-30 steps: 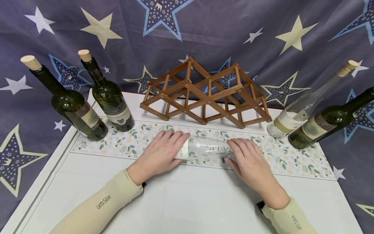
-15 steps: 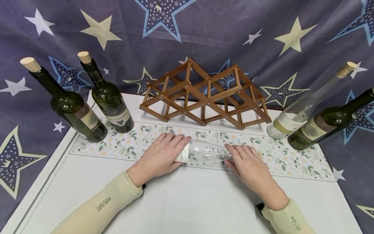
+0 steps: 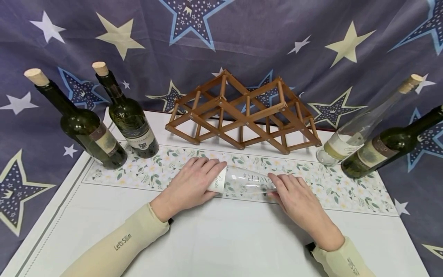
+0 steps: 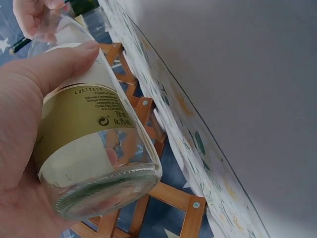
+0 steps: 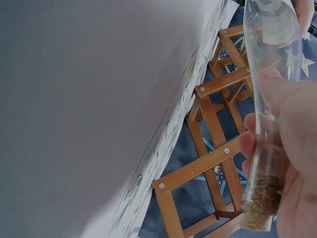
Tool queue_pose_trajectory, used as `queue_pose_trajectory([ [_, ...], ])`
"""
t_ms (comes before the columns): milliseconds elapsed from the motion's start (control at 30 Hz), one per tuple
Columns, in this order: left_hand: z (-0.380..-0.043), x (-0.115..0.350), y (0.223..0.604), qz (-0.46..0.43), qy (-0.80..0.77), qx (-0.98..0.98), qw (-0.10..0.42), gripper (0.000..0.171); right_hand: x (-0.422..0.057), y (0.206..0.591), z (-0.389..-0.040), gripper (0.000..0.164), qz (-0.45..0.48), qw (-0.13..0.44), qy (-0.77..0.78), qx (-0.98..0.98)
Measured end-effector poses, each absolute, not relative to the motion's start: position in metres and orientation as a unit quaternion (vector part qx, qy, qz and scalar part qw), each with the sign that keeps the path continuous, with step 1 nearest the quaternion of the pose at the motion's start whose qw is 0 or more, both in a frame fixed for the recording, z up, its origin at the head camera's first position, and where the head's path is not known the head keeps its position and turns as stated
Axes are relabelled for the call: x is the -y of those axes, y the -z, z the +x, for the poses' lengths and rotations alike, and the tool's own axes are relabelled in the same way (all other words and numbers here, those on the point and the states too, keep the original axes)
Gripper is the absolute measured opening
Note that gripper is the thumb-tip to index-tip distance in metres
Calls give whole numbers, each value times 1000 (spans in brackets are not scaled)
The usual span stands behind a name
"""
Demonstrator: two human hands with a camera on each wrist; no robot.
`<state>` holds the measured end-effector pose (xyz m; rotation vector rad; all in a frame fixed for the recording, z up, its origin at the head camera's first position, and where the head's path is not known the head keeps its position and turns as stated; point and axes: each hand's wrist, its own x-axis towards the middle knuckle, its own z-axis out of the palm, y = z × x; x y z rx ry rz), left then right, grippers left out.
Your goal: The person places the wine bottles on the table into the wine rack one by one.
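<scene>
A clear glass wine bottle (image 3: 242, 180) lies on its side between both hands, above the floral runner. My left hand (image 3: 195, 179) grips its base end; in the left wrist view the thumb presses on the white and gold label (image 4: 81, 124). My right hand (image 3: 297, 194) holds the neck end. A cork (image 5: 262, 203) sits in the bottle's mouth, seen in the right wrist view but hidden by the hand in the head view. Dark lettering shows on the glass between the hands.
Behind the hands stands a wooden folding wine rack (image 3: 243, 115). Two corked green bottles, one outer (image 3: 93, 134) and one inner (image 3: 133, 129), are at left. At right stand a corked clear bottle (image 3: 342, 142) and a green bottle (image 3: 380, 148). The floral runner (image 3: 353, 192) crosses the white table (image 3: 221, 238).
Both hands have come slightly closer to me with the bottle, which has shifted a little to the right. The grips stay on it; the rack and other bottles stand as before.
</scene>
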<state>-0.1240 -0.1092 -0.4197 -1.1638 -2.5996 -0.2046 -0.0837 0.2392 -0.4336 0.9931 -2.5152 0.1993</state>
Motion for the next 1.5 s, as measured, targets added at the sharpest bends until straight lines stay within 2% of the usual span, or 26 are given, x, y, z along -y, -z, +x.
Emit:
queue_pose_trajectory([
  [500, -124, 110, 418, -396, 99, 901, 149, 89, -246, 431, -76, 60, 340, 210, -77, 913],
  [1500, -118, 140, 415, -346, 76, 926, 132, 106, -289, 420, -59, 66, 280, 189, -101, 936],
])
